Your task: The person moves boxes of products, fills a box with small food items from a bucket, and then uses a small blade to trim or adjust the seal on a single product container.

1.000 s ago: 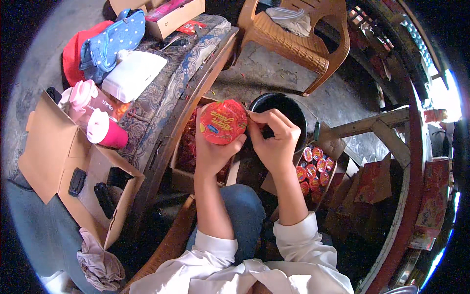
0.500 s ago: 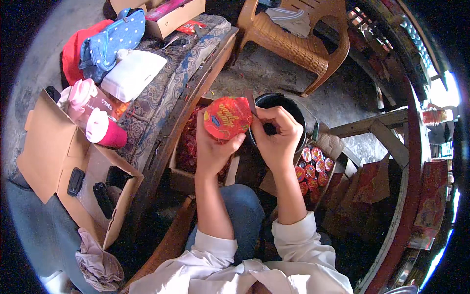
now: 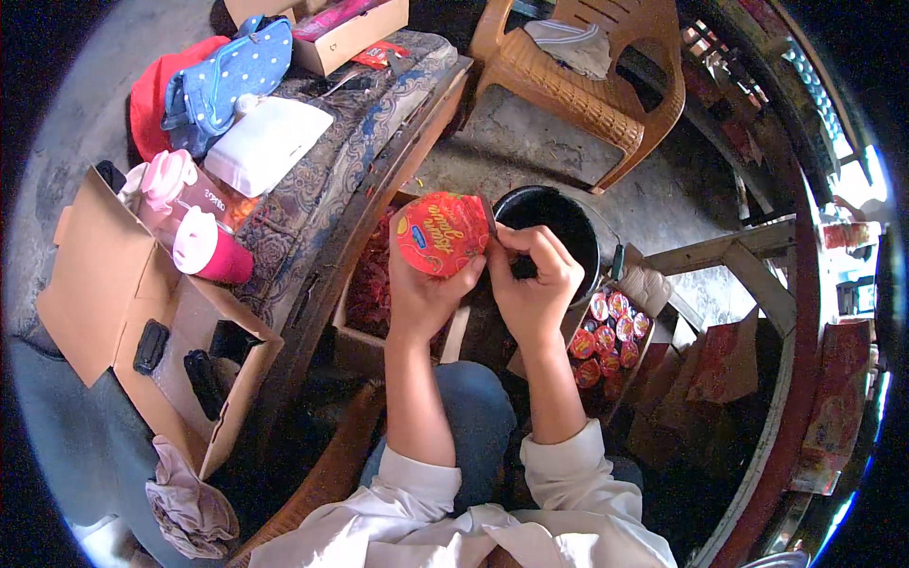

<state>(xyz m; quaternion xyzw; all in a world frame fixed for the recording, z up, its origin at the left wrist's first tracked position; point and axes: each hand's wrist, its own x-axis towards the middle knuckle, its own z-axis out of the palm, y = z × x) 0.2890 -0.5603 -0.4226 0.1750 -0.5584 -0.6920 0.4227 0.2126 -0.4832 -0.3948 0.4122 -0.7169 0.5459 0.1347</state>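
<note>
My left hand (image 3: 421, 293) is closed around a round cup whose red printed film lid (image 3: 441, 232) faces me; the palm hides the cup's body. At the lid's right edge, the fingers of my right hand (image 3: 537, 275) pinch a thin dark flat strip (image 3: 490, 213), possibly a blade, upright against the rim. Below my left hand stands a cardboard box (image 3: 454, 333) holding a tangle of red film scraps (image 3: 369, 289). Behind my right hand is a black bucket (image 3: 598, 256). Several red-lidded cups (image 3: 606, 338) sit in a box to the right.
To the left, a patterned cushioned bench (image 3: 312, 189) carries a white container (image 3: 270, 144), a polka-dot pouch (image 3: 232, 76) and a pink tumbler (image 3: 220, 248). An open cardboard box (image 3: 95, 275) is nearer. A brown plastic chair (image 3: 568, 90) stands ahead; a wooden frame (image 3: 800, 350) lines the right.
The lid's face has turned slightly in my left hand, and the dark strip shows less above my right fingers. The view has shifted a little; both hands keep their hold.
</note>
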